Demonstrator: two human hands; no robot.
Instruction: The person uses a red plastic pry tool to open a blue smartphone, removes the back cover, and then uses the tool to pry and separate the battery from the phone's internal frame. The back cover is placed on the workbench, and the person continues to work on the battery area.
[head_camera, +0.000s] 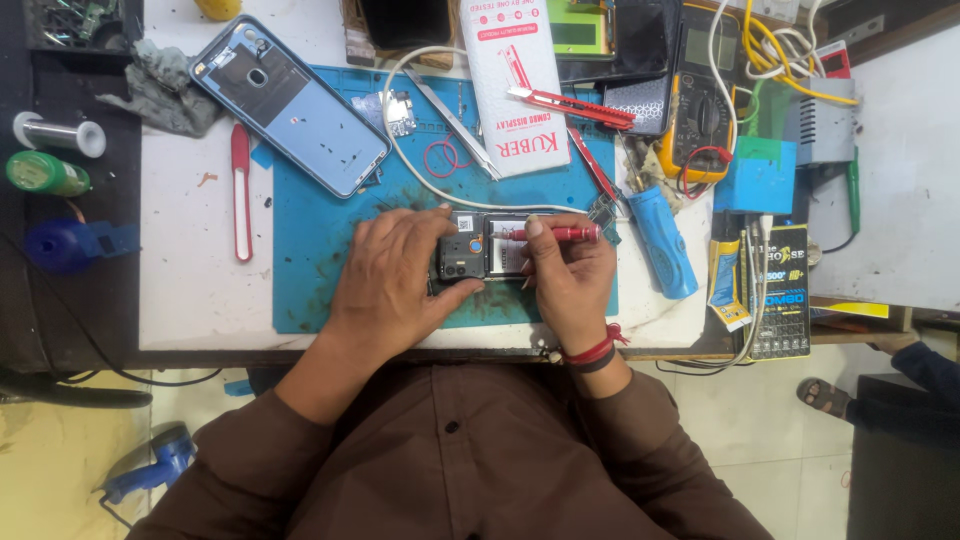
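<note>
**Opened phone under both hands on a crowded repair desk**

White desk (190, 290) with a blue work mat (310, 270) carries the work, seen from above over brown sleeves. At the mat's near middle lies an opened phone (480, 255), its back cover off and dark inner parts showing, its long axis running left to right across the desk.

Left hand (395, 275) lies over the phone's left end, fingers curled round it and thumb along the near edge, pinning it flat. Right hand (570, 275), with a red band at the wrist, is closed on a red-handled screwdriver (555, 233). That tool lies almost level, handle to the right, its tip pointing left onto the phone's upper middle, close to the left hand's fingertips. So the phone sits between the two hands, touched by both; the tool comes at it from the right, along the phone's own length.

Farther back on the mat rests a blue phone back cover (290, 105), tilted. A red-and-white slim tool (241, 190) lies on the desk left of the mat, a blue-handled screwdriver (660, 240) right of the hands, and a yellow multimeter (700, 100) beyond it.
</note>
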